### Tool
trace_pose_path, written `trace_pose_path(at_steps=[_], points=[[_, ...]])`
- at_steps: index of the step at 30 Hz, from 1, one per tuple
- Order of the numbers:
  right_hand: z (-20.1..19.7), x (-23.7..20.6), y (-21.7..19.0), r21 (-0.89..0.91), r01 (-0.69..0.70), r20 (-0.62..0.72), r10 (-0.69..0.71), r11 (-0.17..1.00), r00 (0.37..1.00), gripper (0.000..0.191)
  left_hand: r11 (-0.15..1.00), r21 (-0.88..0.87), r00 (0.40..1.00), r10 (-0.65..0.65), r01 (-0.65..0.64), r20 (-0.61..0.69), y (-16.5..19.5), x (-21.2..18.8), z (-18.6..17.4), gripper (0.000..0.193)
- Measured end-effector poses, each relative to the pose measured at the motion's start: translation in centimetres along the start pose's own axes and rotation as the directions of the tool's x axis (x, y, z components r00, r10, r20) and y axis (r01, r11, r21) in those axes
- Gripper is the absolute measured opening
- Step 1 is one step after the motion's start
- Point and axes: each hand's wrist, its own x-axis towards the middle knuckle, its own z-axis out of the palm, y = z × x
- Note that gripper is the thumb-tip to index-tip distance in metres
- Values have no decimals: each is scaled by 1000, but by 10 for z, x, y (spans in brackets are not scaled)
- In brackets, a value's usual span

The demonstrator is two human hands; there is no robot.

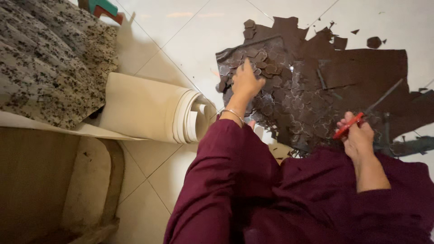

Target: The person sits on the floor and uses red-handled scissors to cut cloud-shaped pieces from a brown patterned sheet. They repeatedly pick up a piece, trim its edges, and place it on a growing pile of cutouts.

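Mid-cutting: your right hand [359, 138] grips red-handled scissors [361, 118], fingers closed; left hand [246, 82] rests, fingers seemingly together, on cut-out pieces [264, 63] atop the brown sheet [361, 68] on the floor. Next cut needs the sheet steadied.

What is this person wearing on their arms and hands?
The left hand is bare, with a thin silver-coloured bangle at the wrist and a loose maroon cloth sleeve that reaches down to it. The right hand is bare too, without gloves; its forearm shows uncovered above the same maroon cloth.
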Motion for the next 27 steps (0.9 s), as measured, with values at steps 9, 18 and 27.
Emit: trace_pose_path(at_steps=[9, 18, 27], points=[[-7, 25, 18, 29, 3, -6, -3, 1000, 1000, 34, 332, -201, 231, 50, -921, -972, 66, -119, -184, 81], [-18, 20, 17, 155, 20, 8, -21, 988, 1000, 31, 558, 49, 544, 822, -828, -170, 111, -71, -66, 41], [2, 9, -18, 155, -2, -42, 8, 988, 999, 31, 831, 413, 922, 283, -373, 263, 81, 28, 99, 29]])
